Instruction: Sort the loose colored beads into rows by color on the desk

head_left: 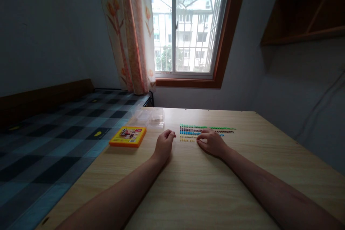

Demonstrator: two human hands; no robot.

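Small coloured pieces lie in long rows on the wooden table: a green row (188, 126), a dark brown row (187, 129), a blue row (185, 133) and short yellow rows (185, 138). My left hand (164, 146) is closed in a loose fist just left of the rows; what its fingers hold, if anything, is hidden. Over the right part of the blue and yellow rows rests my right hand (212, 142). Its thumb and fingertips come together at the end of the yellow pieces, and I cannot make out what is between them.
Left of my hands lies a yellow-orange box (128, 137) with a printed lid. Behind it sits a clear plastic compartment case (151, 116). A bed with a checked cover (81, 129) borders the table (199, 194) on the left; a wall and window (185, 25) stand beyond.
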